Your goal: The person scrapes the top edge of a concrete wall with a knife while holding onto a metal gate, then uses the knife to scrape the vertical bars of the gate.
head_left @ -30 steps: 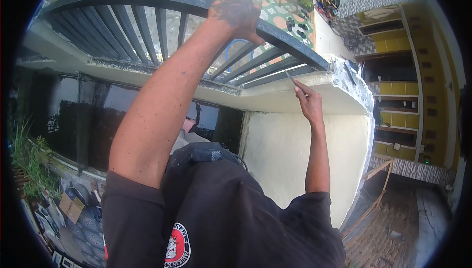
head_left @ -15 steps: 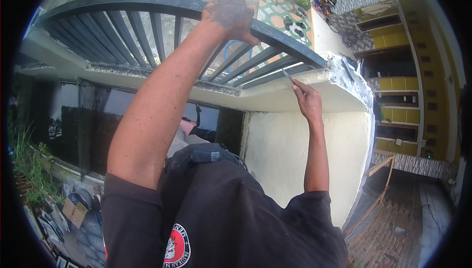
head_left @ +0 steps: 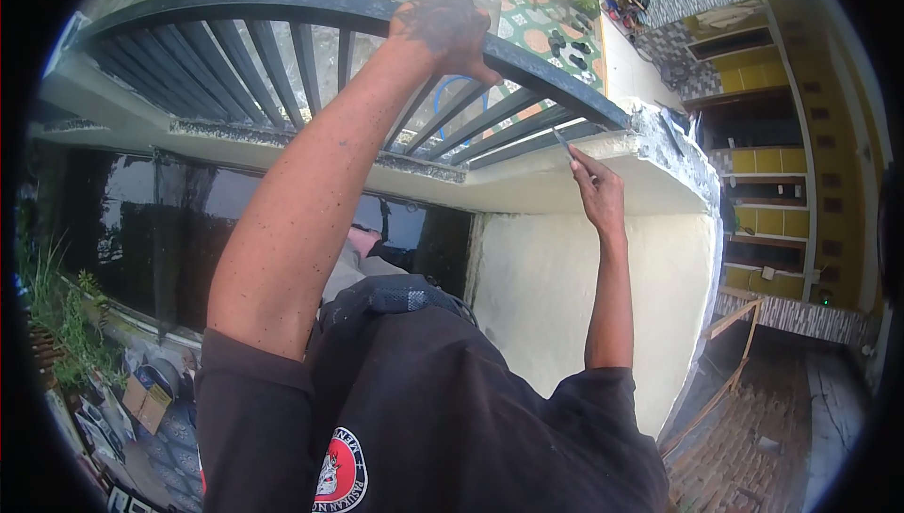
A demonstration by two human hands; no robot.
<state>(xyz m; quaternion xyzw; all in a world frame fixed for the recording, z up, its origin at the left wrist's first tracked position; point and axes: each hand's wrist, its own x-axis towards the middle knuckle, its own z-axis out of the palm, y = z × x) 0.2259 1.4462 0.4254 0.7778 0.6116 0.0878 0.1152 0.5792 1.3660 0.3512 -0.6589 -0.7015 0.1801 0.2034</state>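
Observation:
My left hand [head_left: 444, 31] is wrapped over the top rail of a dark grey metal railing [head_left: 282, 3], thumb on the near side. On the right, my right hand [head_left: 601, 191] pinches a thin, pointed blade-like tool [head_left: 560, 139]; its handle is mostly hidden in the fingers. The tool's tip points up toward the lowest railing bars, close over the cream ledge [head_left: 565, 163] under the railing's right end. Rough whitish patches mark the ledge's corner [head_left: 673, 151].
Dark glass windows [head_left: 132, 231] lie below the ledge, beside a cream wall [head_left: 556, 296]. Far below are a brick-paved strip [head_left: 744, 438], plants [head_left: 71, 325] and a cardboard box [head_left: 146, 405]. Past the railing, sandals [head_left: 570, 47] rest on patterned tiles.
My right hand and the tool have shifted slightly right and down along the ledge. The left hand keeps its hold on the rail.

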